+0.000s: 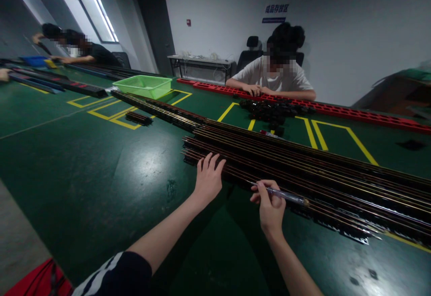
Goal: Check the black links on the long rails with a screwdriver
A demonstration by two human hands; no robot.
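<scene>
Dark striped sleeve (pixel 131 267) up close, both arms reaching over the tabletop (pixel 101 197) to a bank of long strips (pixel 269 156)!

Head view, and it's all about the slant: the strips lie just ahead of the person, long axis running from far left to near right; left hand (pixel 209 181) rests on the near ones, fingers spread, close to their left end, while the right hand (pixel 272 206), farther right at the near edge, pinches a slim clear-handled tool (pixel 291 196) lying roughly along that same line, tip toward the left hand; whether it touches a strip, can't tell; beyond, a co-worker (pixel 299 82) sits behind a red rack (pixel 323 108).
</scene>
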